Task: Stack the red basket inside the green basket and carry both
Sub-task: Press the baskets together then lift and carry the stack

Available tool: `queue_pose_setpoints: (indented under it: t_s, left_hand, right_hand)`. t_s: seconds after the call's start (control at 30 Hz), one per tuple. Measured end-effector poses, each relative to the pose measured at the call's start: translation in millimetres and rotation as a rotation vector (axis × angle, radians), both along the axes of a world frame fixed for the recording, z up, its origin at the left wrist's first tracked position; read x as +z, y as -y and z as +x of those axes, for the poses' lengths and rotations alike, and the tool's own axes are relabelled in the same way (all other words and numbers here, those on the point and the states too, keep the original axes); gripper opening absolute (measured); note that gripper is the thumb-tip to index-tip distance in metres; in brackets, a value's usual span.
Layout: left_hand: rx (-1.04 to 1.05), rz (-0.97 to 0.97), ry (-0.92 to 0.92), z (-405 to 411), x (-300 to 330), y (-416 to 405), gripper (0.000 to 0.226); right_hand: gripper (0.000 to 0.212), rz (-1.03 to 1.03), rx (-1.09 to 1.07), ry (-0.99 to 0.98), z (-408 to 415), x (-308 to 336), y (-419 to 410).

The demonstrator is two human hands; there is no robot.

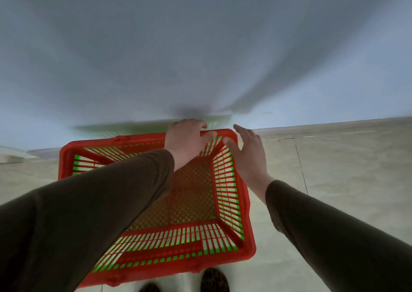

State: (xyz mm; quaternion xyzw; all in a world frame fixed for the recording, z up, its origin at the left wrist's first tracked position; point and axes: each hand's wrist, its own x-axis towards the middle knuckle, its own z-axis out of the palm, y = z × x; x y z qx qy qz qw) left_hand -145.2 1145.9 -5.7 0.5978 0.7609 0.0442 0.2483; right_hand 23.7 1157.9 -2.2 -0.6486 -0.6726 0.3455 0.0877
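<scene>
Left hand (pixel 186 136) grips one red basket (pixel 245 204) nested in one green basket (pixel 227 183).

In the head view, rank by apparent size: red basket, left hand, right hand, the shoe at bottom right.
1. red basket
2. left hand and right hand, alike, so unranked
3. shoe, partly cut off by the frame

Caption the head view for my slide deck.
Red basket nested in green basket; left hand grips far rim, right hand open.
</scene>
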Motion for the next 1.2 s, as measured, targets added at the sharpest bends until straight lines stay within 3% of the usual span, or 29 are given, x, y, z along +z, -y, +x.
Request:
queue_pose_setpoints:
  t_s: [0.17, 0.4, 0.83, 0.97, 1.1, 1.2]
  left_hand:
    - [0.016, -0.092, 0.056, 24, -9, -17, 0.067]
    - [0.014, -0.218, -0.044, 35, -29, -35, 0.075]
    - [0.082, -0.207, -0.036, 41, -32, -39, 0.076]
    - [0.060, -0.122, -0.058, 47, -26, -31, 0.072]
    - [-0.015, 0.075, 0.114, 58, -12, -2, 0.070]
    - [-0.164, 0.055, 0.280, 65, 0, 18, 0.069]
  right_hand:
    - [0.059, -0.250, -0.237, -0.175, 16, -19, 11]
    - [0.039, -0.493, -0.421, -0.387, 17, -26, 14]
    - [0.041, -0.574, -0.528, -0.431, 13, -30, 7]
    - [0.049, -0.617, -0.492, -0.467, 22, -15, 7]
    - [0.054, -0.579, -0.490, -0.497, 47, 4, 27]
    - [0.060, -0.563, -0.504, -0.461, 75, 6, 56]
